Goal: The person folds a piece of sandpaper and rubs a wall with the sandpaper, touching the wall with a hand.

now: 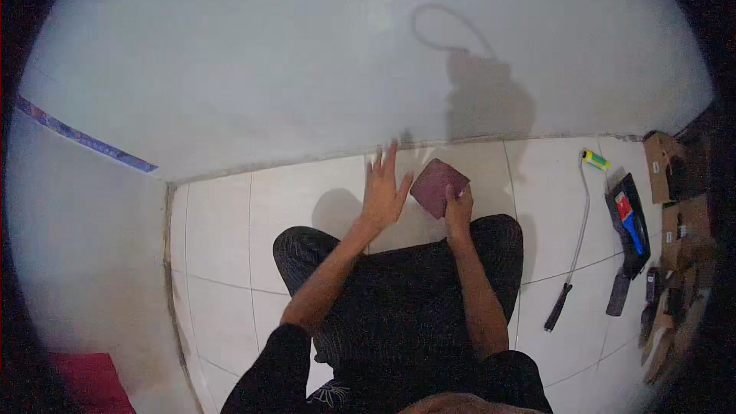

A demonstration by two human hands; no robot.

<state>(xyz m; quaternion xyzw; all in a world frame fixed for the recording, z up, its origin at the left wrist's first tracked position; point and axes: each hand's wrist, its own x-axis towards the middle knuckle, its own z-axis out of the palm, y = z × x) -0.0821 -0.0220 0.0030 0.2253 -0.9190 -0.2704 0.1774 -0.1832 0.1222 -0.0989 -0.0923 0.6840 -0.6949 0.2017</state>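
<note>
My left hand (382,193) is raised in front of my crossed legs, fingers spread, with nothing in it. Its fingertips are near the foot of the pale wall (307,69). To its right, my right hand (458,211) grips a dark reddish square sheet (437,186) at its lower right side, thumb on top. The sheet is held tilted, one corner pointing up, over the white tiled floor (222,230). The two hands are apart.
On the right lie a long-handled paint roller (585,215), a black tray (639,245) with a blue and red brush (630,222), and cardboard boxes (661,172). A red item (92,383) is at lower left. A patterned strip (84,138) runs along the left wall.
</note>
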